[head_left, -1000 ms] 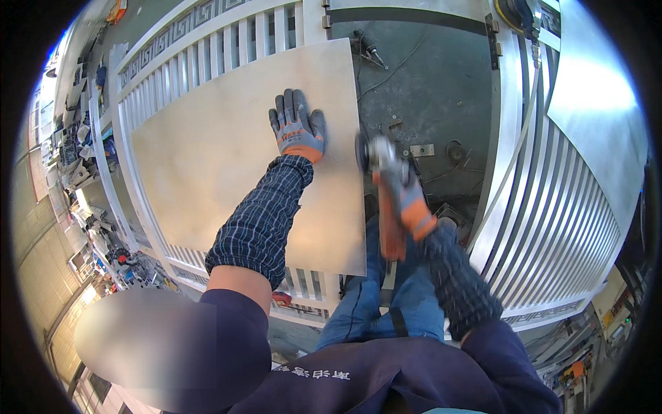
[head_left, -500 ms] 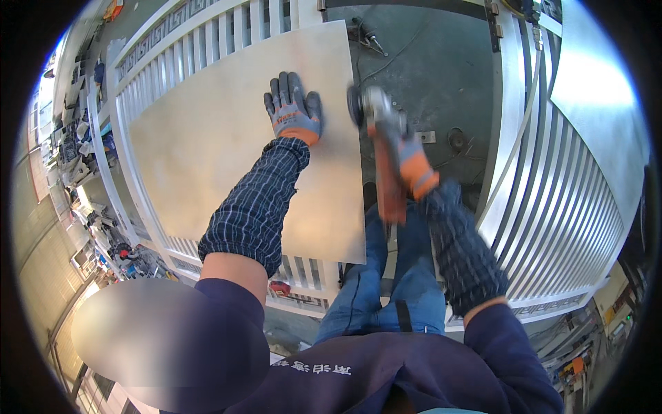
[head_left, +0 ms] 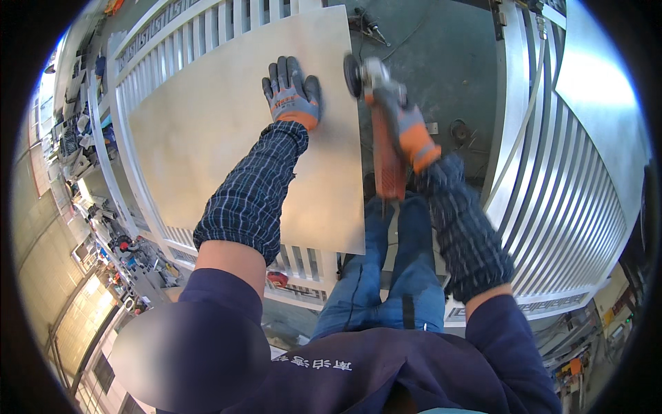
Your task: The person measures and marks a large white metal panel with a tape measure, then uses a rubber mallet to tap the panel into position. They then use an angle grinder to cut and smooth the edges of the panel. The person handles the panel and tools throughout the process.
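Left hand [head_left: 295,96]: laid flat, palm down, fingers slightly spread and thumb out, on the upper right part of my sheet [head_left: 227,159]. Right hand [head_left: 407,127]: closed around the grinder [head_left: 389,159], slightly blurred. The grinder stands just beside the sheet's right edge, its body toward me and its dark disc [head_left: 353,76] at that edge; I cannot tell whether disc and metal touch.

Surface: the sheet is pale with a dull, cloudy sheen and a faint reddish smudge near the top. It lies across the white slats of the left frame [head_left: 122,114]; its lower right corner projects toward my jeans [head_left: 414,255].

Right side: a second white slatted frame [head_left: 507,117] carries a brighter sheet [head_left: 600,86]. A thin hose [head_left: 535,96] runs down over its slats.

Room: between the frames is grey-green floor [head_left: 445,65], bearing a power tool [head_left: 369,26] at the top and a round dark piece [head_left: 460,132] lower down. Mixed gear [head_left: 127,241] crowds the far left, near a tan wall [head_left: 38,234].
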{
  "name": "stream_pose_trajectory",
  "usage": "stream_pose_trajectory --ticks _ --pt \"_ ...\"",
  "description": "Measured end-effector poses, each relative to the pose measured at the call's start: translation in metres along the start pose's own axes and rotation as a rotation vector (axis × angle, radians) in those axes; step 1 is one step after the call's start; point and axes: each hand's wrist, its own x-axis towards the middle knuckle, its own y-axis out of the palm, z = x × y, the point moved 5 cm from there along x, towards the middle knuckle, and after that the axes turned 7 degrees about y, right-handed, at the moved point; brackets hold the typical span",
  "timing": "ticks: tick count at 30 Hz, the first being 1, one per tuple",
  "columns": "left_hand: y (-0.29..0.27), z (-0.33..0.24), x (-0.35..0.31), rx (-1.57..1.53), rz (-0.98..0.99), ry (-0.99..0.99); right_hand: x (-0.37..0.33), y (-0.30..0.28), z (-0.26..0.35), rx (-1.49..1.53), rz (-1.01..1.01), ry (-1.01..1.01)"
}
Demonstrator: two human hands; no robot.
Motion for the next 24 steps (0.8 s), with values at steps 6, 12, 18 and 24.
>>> stream_pose_trajectory --ticks 6,12,18,24 --pt "-0.003 0.000 -0.007 -0.006 0.040 -0.019 -0.127 0.002 -0.134 0.041 -0.107 -0.015" --pt "-0.001 0.003 -0.002 0.030 -0.003 0.010 -0.015 0.004 0.010 0.039 -0.028 0.071" --pt "-0.007 -0.010 0.002 0.025 -0.054 0.036 0.009 -0.015 -0.006 0.039 -0.053 -0.097" --pt "-0.006 0.001 -0.008 0.066 -0.025 0.012 -0.102 -0.006 -0.113 -0.007 -0.146 -0.048"
